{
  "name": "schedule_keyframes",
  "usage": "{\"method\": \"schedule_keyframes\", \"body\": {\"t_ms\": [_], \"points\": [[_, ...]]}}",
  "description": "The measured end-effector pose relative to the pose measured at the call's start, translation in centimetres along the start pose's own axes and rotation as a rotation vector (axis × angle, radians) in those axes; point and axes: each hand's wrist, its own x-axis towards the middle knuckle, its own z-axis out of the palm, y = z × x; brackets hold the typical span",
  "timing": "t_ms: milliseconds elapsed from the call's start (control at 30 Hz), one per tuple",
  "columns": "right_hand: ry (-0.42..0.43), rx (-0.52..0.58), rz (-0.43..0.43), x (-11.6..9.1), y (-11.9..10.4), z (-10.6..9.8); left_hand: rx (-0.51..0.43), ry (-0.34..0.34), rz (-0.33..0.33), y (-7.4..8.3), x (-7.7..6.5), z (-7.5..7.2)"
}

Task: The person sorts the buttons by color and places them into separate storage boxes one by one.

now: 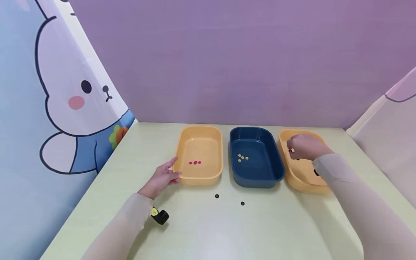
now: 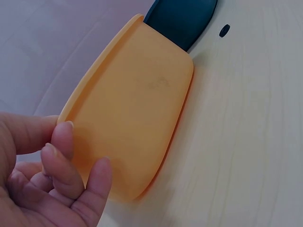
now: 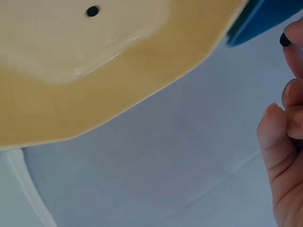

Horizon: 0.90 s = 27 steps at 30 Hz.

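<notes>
My right hand (image 1: pixel 307 146) pinches a small black button (image 3: pixel 284 39) between its fingertips, above the right yellow tray (image 1: pixel 302 186). Inside that tray lies another black button (image 3: pixel 92 11). On the left, my left hand (image 1: pixel 162 178) holds the near left rim of a second yellow tray (image 1: pixel 201 180), its curled fingers against the outer wall in the left wrist view. Several pink buttons (image 1: pixel 195 163) lie in this tray. Between the two stands a dark blue tray (image 1: pixel 258 183) with several yellow buttons (image 1: pixel 242 157).
Two black buttons lie on the pale table in front of the trays, one (image 1: pixel 216 196) nearer the left tray and the other (image 1: pixel 242 203) below the blue one. Behind the trays rises a purple cloth wall (image 1: pixel 227 72). A rabbit-print cloth (image 1: pixel 71 108) bounds the left side.
</notes>
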Motion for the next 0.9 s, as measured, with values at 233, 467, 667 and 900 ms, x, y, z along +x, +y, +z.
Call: {"method": "schedule_keyframes", "body": {"t_ms": [233,467,667,900], "points": [[-0.003,-0.01,0.012,-0.5,1.8,0.4,0.011,0.007,-0.027,0.1,0.3,0.4],[0.039,-0.026,0.007,-0.5,3.2,0.7,0.012,0.011,-0.012,0.1,0.1,0.2],[0.061,-0.028,0.014,-0.8,3.8,1.1,0.014,0.018,-0.025,0.2,0.1,0.2],[0.052,-0.002,0.036,-0.8,4.1,1.3,0.018,0.016,-0.024,0.1,0.0,0.1]]}}
